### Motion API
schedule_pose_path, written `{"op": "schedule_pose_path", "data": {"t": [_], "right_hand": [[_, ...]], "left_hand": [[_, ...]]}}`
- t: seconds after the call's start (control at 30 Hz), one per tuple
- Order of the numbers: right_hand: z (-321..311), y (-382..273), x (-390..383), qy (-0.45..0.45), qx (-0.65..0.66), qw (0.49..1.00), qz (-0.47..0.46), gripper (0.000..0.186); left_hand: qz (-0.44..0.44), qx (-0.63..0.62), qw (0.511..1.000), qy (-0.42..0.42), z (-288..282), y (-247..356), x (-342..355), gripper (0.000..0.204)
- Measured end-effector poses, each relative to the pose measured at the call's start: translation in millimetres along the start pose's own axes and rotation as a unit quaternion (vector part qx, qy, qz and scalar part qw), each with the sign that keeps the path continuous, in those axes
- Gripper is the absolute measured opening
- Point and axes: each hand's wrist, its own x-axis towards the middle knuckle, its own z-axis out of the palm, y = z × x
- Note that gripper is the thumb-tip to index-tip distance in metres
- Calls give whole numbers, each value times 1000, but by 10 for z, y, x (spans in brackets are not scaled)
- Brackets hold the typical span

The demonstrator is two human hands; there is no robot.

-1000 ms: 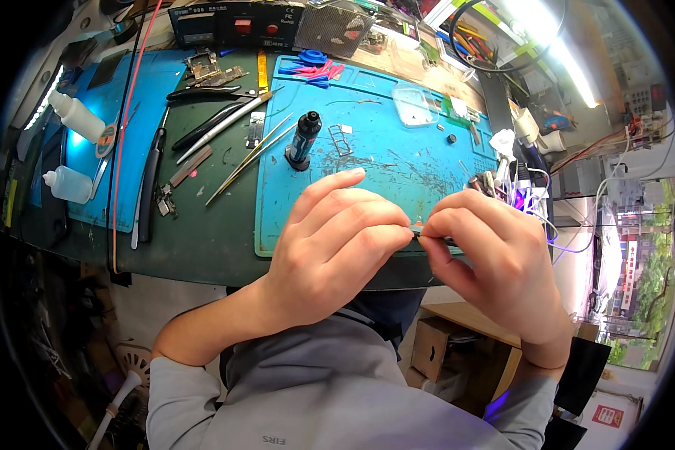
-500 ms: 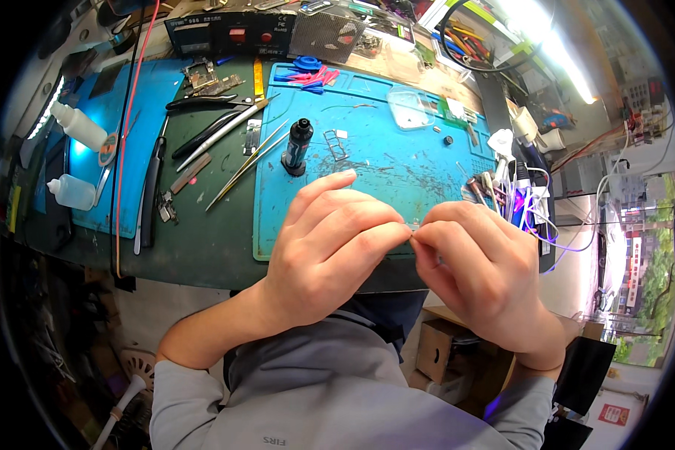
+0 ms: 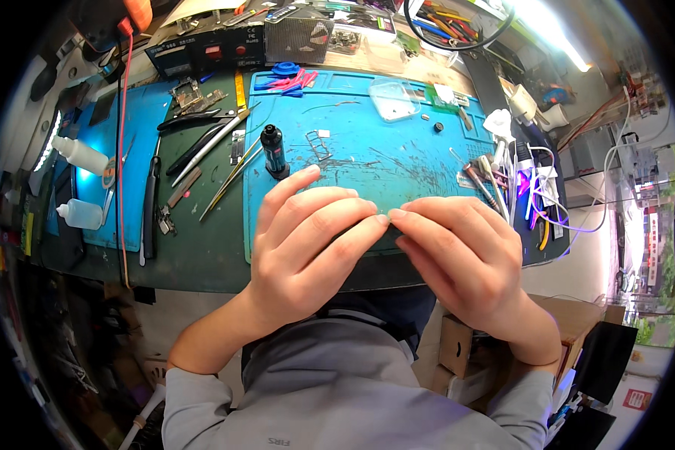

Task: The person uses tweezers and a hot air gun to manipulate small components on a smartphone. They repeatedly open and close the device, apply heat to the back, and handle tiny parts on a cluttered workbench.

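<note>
My left hand (image 3: 307, 244) and my right hand (image 3: 465, 251) meet fingertip to fingertip above the near edge of the blue work mat (image 3: 337, 112). Both are closed in a pinch. Whatever sits between the fingertips is too small or too hidden to name. Just beyond my left hand a black bottle (image 3: 274, 152) stands upright on the mat. Beside it lie a thin dark rectangular frame (image 3: 319, 146) and a small white square (image 3: 324, 133).
Left of the mat lie tweezers (image 3: 231, 180), pliers (image 3: 191, 154) and a black-handled tool (image 3: 151, 195). Two white bottles (image 3: 81, 215) are farther left. A clear plastic box (image 3: 394, 100) sits at the mat's back, with brushes and cables (image 3: 551, 214) along the right side.
The view has shifted slightly, moving the bench in the picture. My hands stay pinched together, with the fingertips a little higher in the picture and the right fingers straighter.
</note>
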Motion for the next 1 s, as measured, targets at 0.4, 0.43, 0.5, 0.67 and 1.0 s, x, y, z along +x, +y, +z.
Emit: {"op": "schedule_pose_path", "data": {"t": [0.4, 0.43, 0.5, 0.67, 1.0], "right_hand": [[176, 115, -180, 81, -99, 988, -92, 36], [181, 121, -188, 82, -98, 987, -92, 36], [192, 130, -199, 85, -96, 987, -92, 36], [193, 139, -206, 86, -94, 988, -88, 36], [252, 166, -236, 106, -67, 990, -59, 36]], "left_hand": [[81, 28, 996, -4, -21, -102, 62, 27], [81, 17, 996, 11, 6, -112, 56, 26], [72, 18, 997, -3, -15, -77, 75, 29], [117, 67, 991, -9, -17, -120, 86, 27], [124, 99, 986, -57, -83, -79, 131, 31]]}}
